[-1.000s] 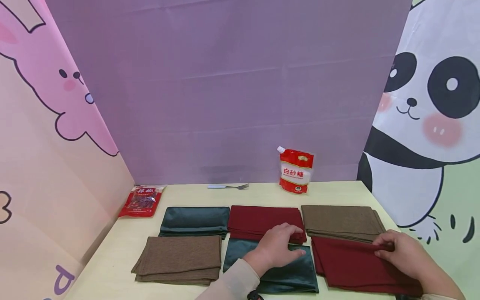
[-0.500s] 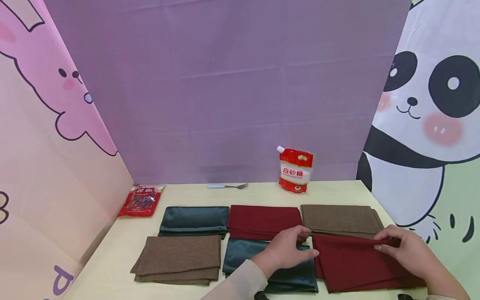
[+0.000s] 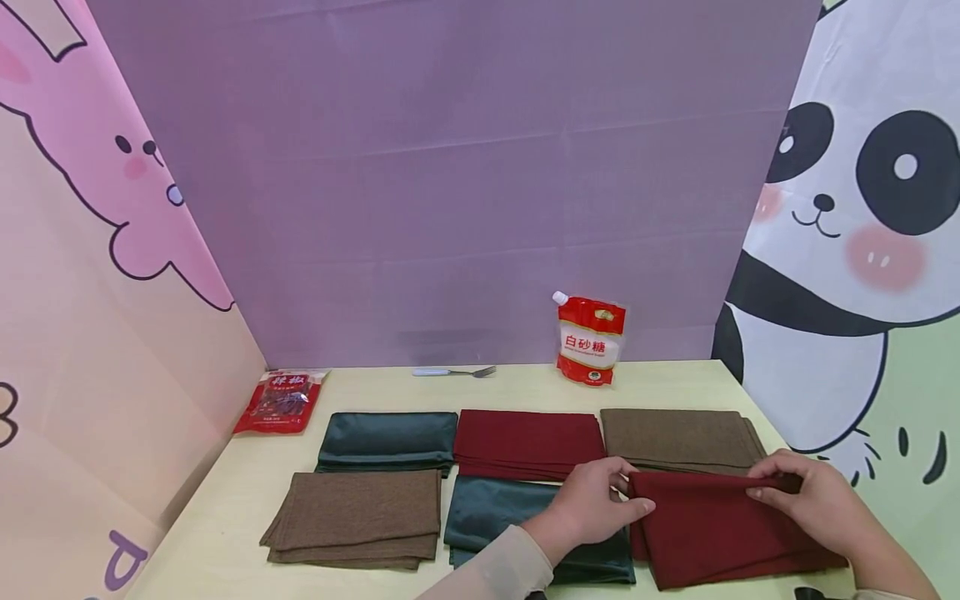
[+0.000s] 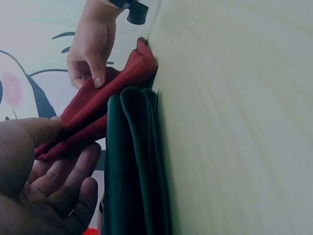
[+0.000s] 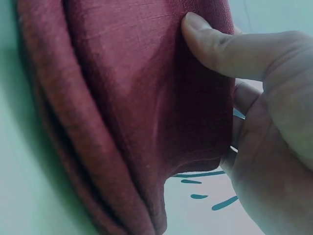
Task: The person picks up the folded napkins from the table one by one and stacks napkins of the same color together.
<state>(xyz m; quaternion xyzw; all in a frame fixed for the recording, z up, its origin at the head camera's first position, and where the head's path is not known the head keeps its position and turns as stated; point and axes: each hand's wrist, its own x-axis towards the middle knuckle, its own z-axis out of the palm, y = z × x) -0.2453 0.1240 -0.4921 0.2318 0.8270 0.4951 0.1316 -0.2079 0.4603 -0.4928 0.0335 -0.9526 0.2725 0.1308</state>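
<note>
A folded dark red cloth (image 3: pixel 720 529) lies at the front right, its far edge raised between both hands. My left hand (image 3: pixel 588 504) pinches its far left corner, thumb on the near side and fingers behind, as the left wrist view shows. At the far right part of that edge, my right hand (image 3: pixel 813 500) pinches the fabric; its thumb (image 5: pixel 215 51) presses on the near face in the right wrist view. Partly hidden below my left forearm is a folded teal cloth (image 3: pixel 495 508), whose stacked folds show in the left wrist view.
Behind lie another folded teal cloth (image 3: pixel 390 437), a second red cloth (image 3: pixel 528 437) and a brown cloth (image 3: pixel 678 437). Another brown cloth (image 3: pixel 360 517) is at front left. A red packet (image 3: pixel 283 404), a fork (image 3: pixel 453 372) and a sugar pouch (image 3: pixel 591 342) stand or lie farther back.
My left hand has moved right from above the teal cloth to the red cloth's far left corner and taken hold of it. My right hand keeps its pinch, having shifted slightly.
</note>
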